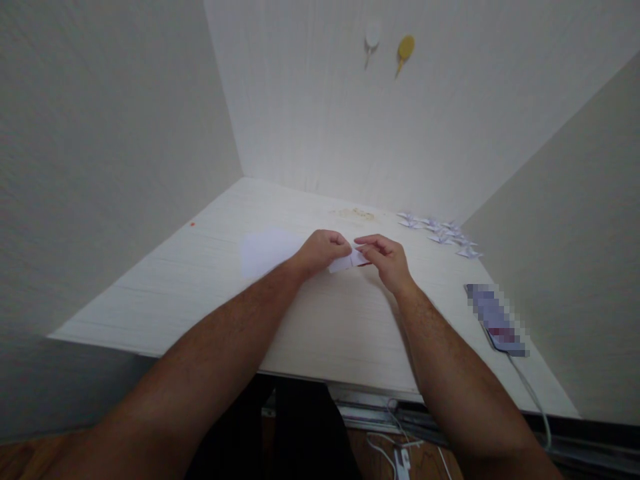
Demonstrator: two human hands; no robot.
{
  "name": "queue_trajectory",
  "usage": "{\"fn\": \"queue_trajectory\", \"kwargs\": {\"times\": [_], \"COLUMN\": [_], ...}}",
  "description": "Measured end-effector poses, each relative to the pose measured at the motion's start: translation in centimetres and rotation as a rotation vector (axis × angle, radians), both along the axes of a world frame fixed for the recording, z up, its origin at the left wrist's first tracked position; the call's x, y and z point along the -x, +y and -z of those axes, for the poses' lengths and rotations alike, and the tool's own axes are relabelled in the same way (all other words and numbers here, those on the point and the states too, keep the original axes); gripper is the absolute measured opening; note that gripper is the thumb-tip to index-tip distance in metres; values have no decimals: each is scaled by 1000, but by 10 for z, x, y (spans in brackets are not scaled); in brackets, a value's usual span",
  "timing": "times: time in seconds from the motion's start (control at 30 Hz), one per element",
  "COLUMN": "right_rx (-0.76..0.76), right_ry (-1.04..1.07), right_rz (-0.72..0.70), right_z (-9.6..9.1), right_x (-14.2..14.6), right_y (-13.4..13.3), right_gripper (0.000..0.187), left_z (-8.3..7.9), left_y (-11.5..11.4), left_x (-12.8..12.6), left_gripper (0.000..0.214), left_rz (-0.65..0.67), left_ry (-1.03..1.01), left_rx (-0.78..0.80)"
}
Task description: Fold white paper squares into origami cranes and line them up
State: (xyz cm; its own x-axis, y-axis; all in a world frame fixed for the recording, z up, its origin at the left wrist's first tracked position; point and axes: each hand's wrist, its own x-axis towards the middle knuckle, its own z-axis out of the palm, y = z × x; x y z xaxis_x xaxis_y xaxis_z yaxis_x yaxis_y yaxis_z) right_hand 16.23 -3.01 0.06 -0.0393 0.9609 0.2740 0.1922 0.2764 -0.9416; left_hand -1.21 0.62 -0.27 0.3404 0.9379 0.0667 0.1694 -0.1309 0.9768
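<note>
My left hand (325, 251) is closed, its thumb pressing on a small piece of white paper (342, 265) just above the table. From the other side my right hand (384, 257) pinches the right end of that paper between thumb and fingers. A crease line crosses the paper near its middle, and a thin reddish edge shows under its right end. Behind my left forearm lies a flat stack or sheet of white paper (265, 252). Whether it is one sheet or more, I cannot tell.
Several folded paper cranes (441, 238) stand at the table's back right. A phone (495, 320) with a cable (533, 387) lies near the right edge. Walls enclose the white table (200, 287) on three sides. Two hooks (406, 47) hang on the back wall.
</note>
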Motion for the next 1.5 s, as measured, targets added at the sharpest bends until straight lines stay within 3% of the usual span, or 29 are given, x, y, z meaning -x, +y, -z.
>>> {"fn": "queue_trajectory", "kwargs": {"times": [0.1,0.2,0.53,0.73,0.93,1.17,1.3,1.4,1.5], "right_rx": [42,85,61,74,62,75,78,135,262], "right_ry": [-81,-140,-203,-55,-86,-185,-110,72,234], "right_rz": [67,47,92,192,220,112,117,40,-71], "right_z": [3,5,-2,-1,1,3,4,3,2], "right_x": [1,1,-6,-4,1,-2,-7,-6,-1], "right_y": [3,5,4,4,5,4,7,7,5], "right_gripper": [16,20,15,16,31,24,20,17,16], "left_z": [-2,-4,-2,0,-6,-6,-4,-2,0], "left_y": [-3,-6,4,7,-1,0,8,9,5], "left_x": [-1,-4,3,6,2,2,4,4,2], "left_gripper": [19,19,16,16,16,14,13,12,25], "left_rz": [49,38,-202,-193,-132,-137,-197,-95,73], "left_ry": [13,16,-66,-138,-99,-24,-218,-468,-527], "left_rx": [-52,-55,17,28,4,-50,62,242,228]}}
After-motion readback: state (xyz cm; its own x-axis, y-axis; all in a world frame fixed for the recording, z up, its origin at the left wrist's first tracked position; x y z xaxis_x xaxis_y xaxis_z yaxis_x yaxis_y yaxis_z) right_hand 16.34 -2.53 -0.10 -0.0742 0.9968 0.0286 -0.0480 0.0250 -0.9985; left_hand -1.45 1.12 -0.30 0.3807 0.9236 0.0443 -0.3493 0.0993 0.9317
